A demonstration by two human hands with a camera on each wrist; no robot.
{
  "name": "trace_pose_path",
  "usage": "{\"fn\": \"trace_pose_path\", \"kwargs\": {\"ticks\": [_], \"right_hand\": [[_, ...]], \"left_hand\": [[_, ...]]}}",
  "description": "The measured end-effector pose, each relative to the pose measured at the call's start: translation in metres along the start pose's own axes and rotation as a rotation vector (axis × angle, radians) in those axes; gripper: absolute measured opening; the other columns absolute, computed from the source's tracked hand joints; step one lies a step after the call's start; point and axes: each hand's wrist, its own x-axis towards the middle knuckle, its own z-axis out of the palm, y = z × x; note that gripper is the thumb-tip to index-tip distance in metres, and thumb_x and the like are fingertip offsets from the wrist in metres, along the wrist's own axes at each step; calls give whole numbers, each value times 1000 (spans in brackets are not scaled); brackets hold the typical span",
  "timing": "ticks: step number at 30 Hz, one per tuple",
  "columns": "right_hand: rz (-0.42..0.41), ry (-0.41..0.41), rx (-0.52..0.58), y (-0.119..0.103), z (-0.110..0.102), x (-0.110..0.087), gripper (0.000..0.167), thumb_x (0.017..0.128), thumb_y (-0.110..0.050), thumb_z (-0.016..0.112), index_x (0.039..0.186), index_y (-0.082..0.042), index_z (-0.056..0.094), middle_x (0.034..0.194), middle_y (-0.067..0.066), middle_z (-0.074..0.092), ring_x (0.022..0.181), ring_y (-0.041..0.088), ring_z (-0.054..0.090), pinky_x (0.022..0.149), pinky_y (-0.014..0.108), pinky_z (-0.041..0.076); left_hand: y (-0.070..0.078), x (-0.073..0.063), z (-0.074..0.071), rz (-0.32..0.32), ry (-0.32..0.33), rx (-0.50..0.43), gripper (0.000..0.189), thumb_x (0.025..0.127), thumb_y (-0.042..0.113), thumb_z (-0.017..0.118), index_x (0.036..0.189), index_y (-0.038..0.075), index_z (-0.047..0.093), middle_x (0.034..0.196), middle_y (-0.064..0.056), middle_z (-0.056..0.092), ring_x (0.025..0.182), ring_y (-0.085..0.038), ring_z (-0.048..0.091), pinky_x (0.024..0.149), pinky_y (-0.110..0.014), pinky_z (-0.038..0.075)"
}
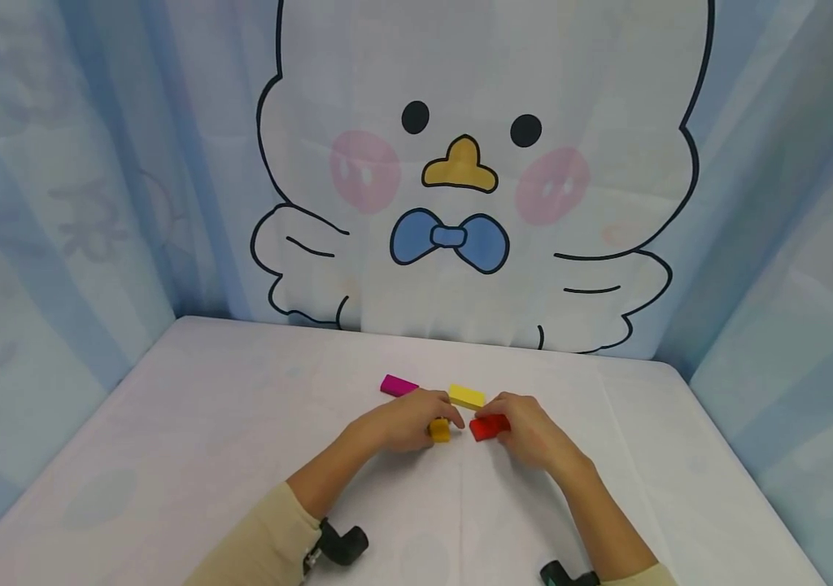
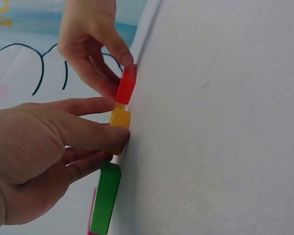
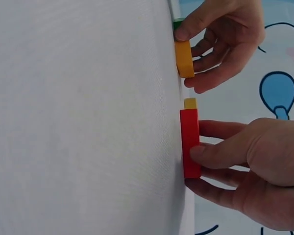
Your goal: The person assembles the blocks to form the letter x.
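Note:
My left hand (image 1: 411, 419) pinches an orange-yellow block (image 1: 439, 430) between thumb and fingers, low over the white table. A short gap to the right, my right hand (image 1: 529, 431) grips a red block (image 1: 488, 427), its thumb on the near face in the right wrist view. Behind the two hands lies a bright yellow block (image 1: 467, 396). A magenta block (image 1: 398, 386) sits at the back left, past the left hand. In the left wrist view a green block (image 2: 106, 198) stands close by the left fingertips; the left hand hides it from the head view.
A white cloth covers the table (image 1: 204, 423). At its far edge hangs a curtain (image 1: 453, 301) printed with a bird in a blue bow tie, and pale blue curtains (image 1: 43, 244) flank both sides. Black wrist camera mounts (image 1: 343, 545) sit by the sleeves.

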Motion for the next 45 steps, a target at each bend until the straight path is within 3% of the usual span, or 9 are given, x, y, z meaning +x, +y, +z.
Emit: {"fn": "trace_pose_path", "kwargs": {"ticks": [11,28,34,45], "right_hand": [[7,1,-7,1,0,2,36,87,13,71,115,-9,78,112,4,73,104,23,65,99,46,59],[66,-6,-9,1,2,1,34,89,7,75,117,-11,79,112,4,73,106,23,64,100,45,59],[94,-14,-19,0,-1,-1,36,89,6,75,121,-12,78,113,5,72,108,24,64,100,47,58],[92,-12,-11,-3,-4,-3,35,89,6,74,120,-10,78,113,6,73,107,24,63,102,48,57]], "left_hand": [[4,-1,0,-12,10,-3,38,91,5,79,125,21,74,139,0,64,125,-15,61,106,-29,54],[20,-18,-4,-29,44,-6,26,89,11,82,113,18,77,118,3,69,107,-12,63,93,-21,57],[27,-23,-1,-24,44,20,22,87,12,84,107,18,77,105,4,67,95,-8,60,84,-16,55],[32,-27,8,-51,46,15,23,84,15,88,105,18,78,103,5,67,93,-6,61,83,-15,55]]}}
